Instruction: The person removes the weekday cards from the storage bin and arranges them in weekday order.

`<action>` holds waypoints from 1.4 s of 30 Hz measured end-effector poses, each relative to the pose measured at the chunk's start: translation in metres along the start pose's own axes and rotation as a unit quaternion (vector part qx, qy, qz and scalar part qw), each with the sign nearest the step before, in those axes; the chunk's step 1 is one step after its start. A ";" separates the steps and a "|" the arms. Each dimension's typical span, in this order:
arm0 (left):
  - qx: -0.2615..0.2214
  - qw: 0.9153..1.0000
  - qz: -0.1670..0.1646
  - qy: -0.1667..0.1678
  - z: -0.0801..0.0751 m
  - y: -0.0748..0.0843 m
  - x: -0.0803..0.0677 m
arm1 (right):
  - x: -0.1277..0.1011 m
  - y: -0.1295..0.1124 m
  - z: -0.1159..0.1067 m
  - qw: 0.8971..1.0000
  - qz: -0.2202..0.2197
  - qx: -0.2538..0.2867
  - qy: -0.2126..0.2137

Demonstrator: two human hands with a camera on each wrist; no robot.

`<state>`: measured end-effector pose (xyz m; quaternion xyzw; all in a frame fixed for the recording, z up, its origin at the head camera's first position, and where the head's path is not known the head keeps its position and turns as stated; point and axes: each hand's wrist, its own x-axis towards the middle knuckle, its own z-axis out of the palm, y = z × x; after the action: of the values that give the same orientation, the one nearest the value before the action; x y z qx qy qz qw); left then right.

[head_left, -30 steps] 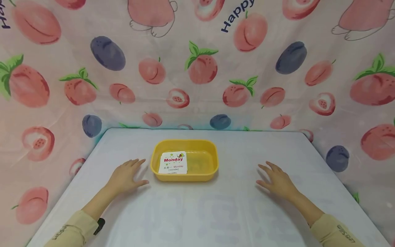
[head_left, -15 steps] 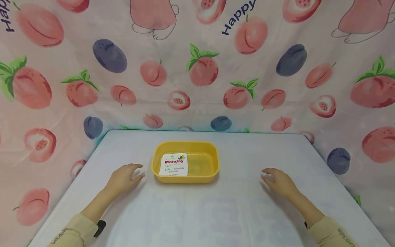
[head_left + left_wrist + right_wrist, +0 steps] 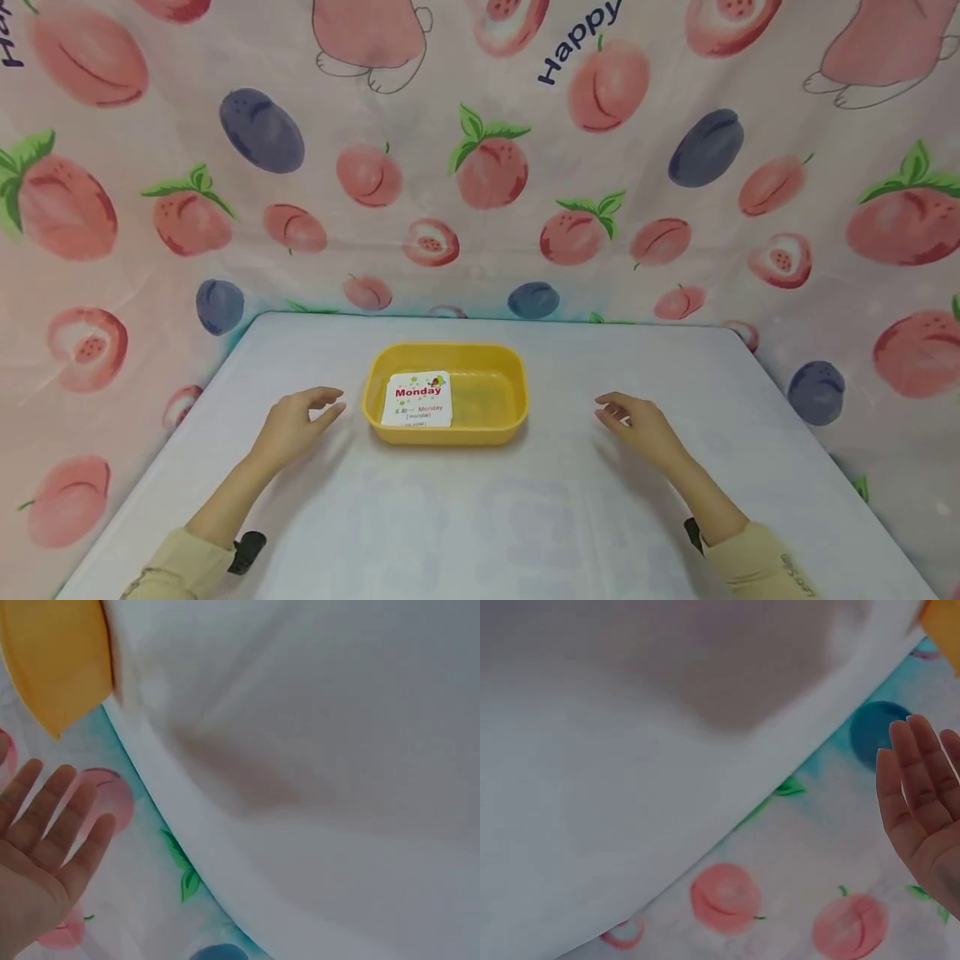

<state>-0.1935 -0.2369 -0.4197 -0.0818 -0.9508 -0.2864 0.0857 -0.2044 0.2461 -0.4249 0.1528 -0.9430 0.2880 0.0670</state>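
Left hand (image 3: 296,419) at nine o'clock and right hand (image 3: 637,423) at three o'clock of the yellow tray (image 3: 491,357), both relaxed, holding nothing.

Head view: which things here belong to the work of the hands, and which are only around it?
Belonging to the work:
yellow tray
Monday card, lying inside the tray at its left end
left hand, empty
right hand, empty

Only around:
white table
fruit-print cloth behind
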 end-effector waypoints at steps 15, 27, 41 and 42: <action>-0.114 0.984 -0.128 0.050 0.014 0.023 0.021 | 0.040 -0.078 0.026 0.992 -0.014 0.125 -0.024; -0.199 0.950 -0.242 0.004 0.017 0.023 0.048 | 0.075 -0.122 0.054 0.977 -0.004 0.196 -0.079; -0.304 0.901 -0.292 -0.102 0.021 0.017 0.068 | 0.105 -0.142 0.084 0.967 0.114 0.168 -0.155; -0.313 0.895 -0.298 -0.109 0.020 0.017 0.069 | 0.107 -0.144 0.085 0.964 0.126 0.170 -0.159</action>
<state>-0.2594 -0.2042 -0.4124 0.1519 -0.7951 -0.5706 -0.1382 -0.2615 0.0583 -0.3972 0.0859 -0.8901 0.4226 -0.1475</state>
